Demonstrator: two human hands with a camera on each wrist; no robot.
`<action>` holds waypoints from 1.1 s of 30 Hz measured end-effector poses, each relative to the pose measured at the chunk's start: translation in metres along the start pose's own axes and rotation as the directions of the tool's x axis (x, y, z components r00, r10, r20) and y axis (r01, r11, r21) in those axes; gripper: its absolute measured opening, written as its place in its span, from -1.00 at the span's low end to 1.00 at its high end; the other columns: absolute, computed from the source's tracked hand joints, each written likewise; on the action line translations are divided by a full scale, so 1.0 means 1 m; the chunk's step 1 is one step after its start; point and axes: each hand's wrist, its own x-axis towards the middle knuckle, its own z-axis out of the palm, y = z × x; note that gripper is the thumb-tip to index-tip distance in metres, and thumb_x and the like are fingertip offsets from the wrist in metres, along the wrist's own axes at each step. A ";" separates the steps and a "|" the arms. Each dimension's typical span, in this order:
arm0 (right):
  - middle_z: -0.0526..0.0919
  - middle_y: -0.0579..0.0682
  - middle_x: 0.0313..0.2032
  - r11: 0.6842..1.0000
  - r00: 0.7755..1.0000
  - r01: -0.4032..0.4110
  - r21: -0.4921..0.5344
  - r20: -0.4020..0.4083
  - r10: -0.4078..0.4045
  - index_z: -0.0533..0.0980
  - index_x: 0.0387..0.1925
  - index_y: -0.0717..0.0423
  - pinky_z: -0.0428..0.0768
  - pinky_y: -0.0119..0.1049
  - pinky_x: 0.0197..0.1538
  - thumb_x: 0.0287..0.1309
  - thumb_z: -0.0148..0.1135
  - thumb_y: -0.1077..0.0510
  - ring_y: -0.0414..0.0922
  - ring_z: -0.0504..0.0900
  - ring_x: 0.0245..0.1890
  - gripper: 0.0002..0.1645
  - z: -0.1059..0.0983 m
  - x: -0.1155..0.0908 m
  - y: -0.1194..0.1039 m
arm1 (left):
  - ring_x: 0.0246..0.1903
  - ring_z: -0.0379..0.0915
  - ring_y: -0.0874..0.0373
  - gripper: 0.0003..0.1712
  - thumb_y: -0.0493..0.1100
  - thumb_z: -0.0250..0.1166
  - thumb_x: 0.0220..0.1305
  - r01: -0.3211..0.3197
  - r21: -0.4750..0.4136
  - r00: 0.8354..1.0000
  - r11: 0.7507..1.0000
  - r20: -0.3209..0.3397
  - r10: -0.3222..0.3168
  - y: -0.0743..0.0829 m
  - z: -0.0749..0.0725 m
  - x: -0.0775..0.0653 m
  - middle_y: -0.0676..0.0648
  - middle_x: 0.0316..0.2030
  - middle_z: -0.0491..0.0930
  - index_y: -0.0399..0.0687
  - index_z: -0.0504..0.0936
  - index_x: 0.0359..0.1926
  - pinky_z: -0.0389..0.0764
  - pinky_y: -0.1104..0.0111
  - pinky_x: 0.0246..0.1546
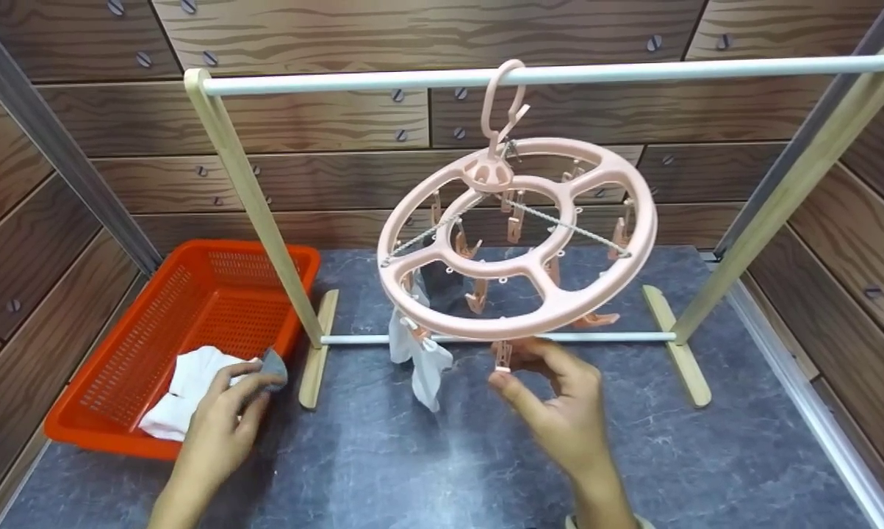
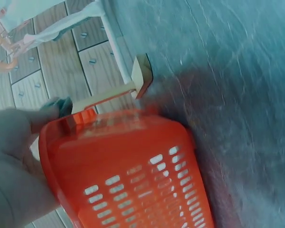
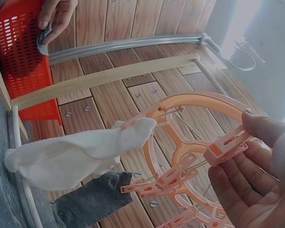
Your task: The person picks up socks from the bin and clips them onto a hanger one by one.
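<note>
My left hand [image 1: 225, 426] is over the near right side of the red basket [image 1: 111, 448], holding a small grey sock [image 1: 274, 372] by its fingertips. White socks [image 1: 195, 378] lie in the basket beneath that hand. With thumb and fingers, my right hand [image 1: 570, 419] pinches a pink clothespin [image 3: 228, 145] that hangs from the near rim of the round pink drying hanger [image 1: 478, 327]. The hanger tilts toward me. On its left side hang a white sock [image 3: 85, 152] and a dark grey sock [image 3: 92, 202], both held in clips.
A wooden rack with a white top rail [image 1: 361, 78] carries the hanger by its hook [image 1: 488, 103]. The rack's left post [image 1: 254, 206] stands between basket and hanger. Several other clips dangle inside the ring. Wood-patterned walls enclose the grey marbled tabletop [image 1: 383, 470].
</note>
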 end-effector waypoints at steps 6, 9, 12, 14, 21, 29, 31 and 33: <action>0.73 0.24 -0.26 1.000 1.000 0.006 0.001 0.011 -0.006 0.61 -0.03 0.37 0.69 -0.34 -0.10 -0.19 0.43 0.59 -0.08 0.73 -0.25 -0.45 0.000 0.000 0.000 | -0.30 0.62 0.17 -0.60 -0.55 0.37 0.10 0.045 -0.118 0.972 0.992 -0.223 -0.070 0.000 0.002 0.007 -0.14 -0.24 0.65 -0.22 0.69 -0.02 0.48 0.79 -0.26; 0.74 0.23 -0.26 1.000 1.000 -0.013 -0.008 0.000 0.013 0.61 -0.02 0.39 0.70 -0.34 -0.11 -0.17 0.43 0.58 -0.09 0.74 -0.27 -0.46 0.000 0.001 -0.002 | -0.28 0.59 0.27 -0.70 -0.55 0.35 0.11 0.020 -0.157 0.959 0.987 -0.276 -0.063 0.003 0.001 0.009 -0.12 -0.29 0.66 -0.30 0.65 -0.11 0.51 0.75 -0.22; 0.76 0.18 -0.27 0.998 0.998 -0.062 -0.032 -0.019 0.061 0.63 -0.05 0.34 0.70 -0.34 -0.12 -0.13 0.44 0.55 -0.11 0.75 -0.27 -0.50 0.001 0.001 -0.004 | -0.21 0.50 0.18 -0.78 -0.57 0.26 0.18 -0.041 -0.121 0.950 0.992 -0.313 0.001 0.009 -0.002 0.012 -0.13 -0.26 0.59 -0.31 0.58 -0.17 0.45 0.67 -0.16; 0.76 0.17 -0.27 0.995 0.995 -0.098 -0.036 -0.027 0.097 0.64 -0.07 0.30 0.70 -0.33 -0.12 -0.10 0.44 0.52 -0.13 0.75 -0.27 -0.54 0.001 0.001 -0.005 | -0.18 0.45 0.09 -0.76 -0.58 0.22 0.21 -0.100 -0.087 0.940 0.991 -0.335 0.065 0.017 -0.004 0.015 -0.17 -0.22 0.54 -0.31 0.55 -0.14 0.41 0.57 -0.11; 0.75 0.23 -0.27 0.997 0.997 -0.082 -0.017 -0.017 0.081 0.61 -0.02 0.34 0.70 -0.33 -0.14 -0.09 0.43 0.54 -0.13 0.76 -0.29 -0.50 0.002 0.002 -0.005 | -0.24 0.50 0.16 -0.70 -0.55 0.25 0.20 -0.241 -0.160 0.919 0.957 -0.353 0.172 0.065 -0.012 0.030 -0.11 -0.30 0.61 -0.22 0.68 -0.11 0.44 0.53 -0.12; 0.76 0.20 -0.27 0.996 0.995 -0.089 0.013 -0.032 0.090 0.62 -0.06 0.39 0.70 -0.35 -0.12 -0.14 0.44 0.56 -0.16 0.76 -0.30 -0.51 0.001 0.002 -0.006 | -0.31 0.55 0.23 -0.62 -0.55 0.30 0.16 -0.248 -0.404 0.954 0.881 -0.261 0.149 0.106 -0.004 0.034 -0.09 -0.31 0.67 -0.17 0.70 -0.04 0.50 0.56 -0.25; 0.74 0.24 -0.27 0.996 0.997 -0.074 0.042 -0.030 0.076 0.60 -0.06 0.41 0.69 -0.36 -0.12 -0.15 0.42 0.58 -0.14 0.76 -0.30 -0.51 0.001 0.002 -0.006 | -0.41 0.50 0.27 -0.64 -0.51 0.36 0.14 -0.219 -0.456 0.963 0.863 -0.244 0.116 0.111 0.000 0.032 -0.06 -0.33 0.68 -0.13 0.68 -0.06 0.48 0.57 -0.39; 0.73 0.27 -0.27 0.995 0.997 -0.067 0.069 -0.028 0.069 0.59 -0.06 0.43 0.69 -0.37 -0.12 -0.14 0.40 0.59 -0.13 0.75 -0.30 -0.52 0.001 0.001 -0.006 | -0.48 0.47 0.28 -0.66 -0.49 0.41 0.11 -0.197 -0.497 0.968 0.845 -0.236 0.087 0.116 0.005 0.031 -0.02 -0.34 0.69 -0.10 0.66 -0.12 0.44 0.54 -0.51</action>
